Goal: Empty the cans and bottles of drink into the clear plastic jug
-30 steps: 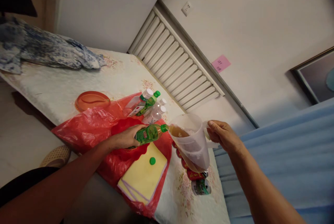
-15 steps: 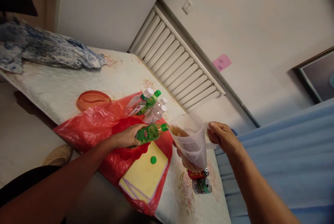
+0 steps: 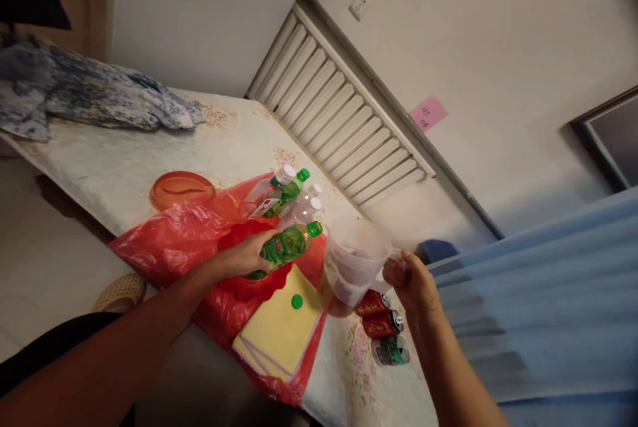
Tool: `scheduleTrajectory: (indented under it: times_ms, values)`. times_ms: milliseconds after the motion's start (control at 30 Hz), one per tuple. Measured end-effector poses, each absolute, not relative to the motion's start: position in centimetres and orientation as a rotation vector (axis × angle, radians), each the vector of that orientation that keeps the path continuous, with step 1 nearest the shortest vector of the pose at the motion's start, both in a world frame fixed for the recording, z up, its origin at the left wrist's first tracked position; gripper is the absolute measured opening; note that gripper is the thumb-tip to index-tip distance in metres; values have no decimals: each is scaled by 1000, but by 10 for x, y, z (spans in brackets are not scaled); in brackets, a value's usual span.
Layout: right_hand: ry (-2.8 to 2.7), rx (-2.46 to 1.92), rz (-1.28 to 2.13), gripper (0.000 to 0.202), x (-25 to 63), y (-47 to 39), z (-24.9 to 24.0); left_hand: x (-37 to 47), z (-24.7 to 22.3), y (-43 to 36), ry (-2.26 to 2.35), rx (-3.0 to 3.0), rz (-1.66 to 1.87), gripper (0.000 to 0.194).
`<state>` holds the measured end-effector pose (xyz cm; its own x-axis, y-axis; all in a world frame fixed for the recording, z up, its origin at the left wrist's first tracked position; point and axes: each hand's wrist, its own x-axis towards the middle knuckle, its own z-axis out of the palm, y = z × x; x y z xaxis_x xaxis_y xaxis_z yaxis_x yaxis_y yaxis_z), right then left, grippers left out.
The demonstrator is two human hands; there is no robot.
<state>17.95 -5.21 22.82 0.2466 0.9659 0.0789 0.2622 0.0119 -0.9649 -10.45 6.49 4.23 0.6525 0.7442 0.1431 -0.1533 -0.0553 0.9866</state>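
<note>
My left hand (image 3: 252, 252) is wrapped round a green plastic bottle (image 3: 289, 244), which leans with its uncapped neck up and to the right. My right hand (image 3: 411, 281) grips the handle of a translucent measuring jug (image 3: 351, 264) with brown liquid low inside it. The bottle's mouth is close to the jug's rim but apart from it. Beneath the bottle is a red scalloped basin (image 3: 272, 289) on a red plastic bag (image 3: 182, 238). A loose green cap (image 3: 297, 301) lies on a folded yellow cloth (image 3: 274, 331).
Behind the held bottle stand several bottles, one a white-capped bottle (image 3: 276, 188). Red cans (image 3: 381, 324) and a green-grey can (image 3: 391, 351) are right of the jug. An orange lid (image 3: 182, 189) lies left on the flowered tablecloth (image 3: 239, 131). A radiator (image 3: 343, 108) borders the far edge.
My right hand has tipped the jug back to nearly upright, lowering it from the bottle's mouth. The bottle in my left hand has tilted more upright. The red cans show more fully.
</note>
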Motion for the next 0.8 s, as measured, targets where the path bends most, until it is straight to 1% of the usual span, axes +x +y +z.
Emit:
scheduleTrajectory:
  times_ms: [133, 267, 533, 700, 800]
  values:
    - [-1179, -1422, 798, 56, 175, -50, 215, -105, 38, 68, 547, 1439, 817, 75]
    - [-1143, -1364, 734, 54, 167, -50, 207, -107, 41, 69, 553, 1408, 879, 73]
    - [-1070, -1263, 692, 52, 134, -43, 195, -113, 44, 74, 659, 1417, 1109, 79]
    - [-969, -1225, 741, 46, 119, -30, 176, -118, 47, 76, 699, 1396, 1234, 74]
    - [-906, -1183, 794, 45, 107, -24, 164, -122, 52, 74, 783, 1420, 1295, 74]
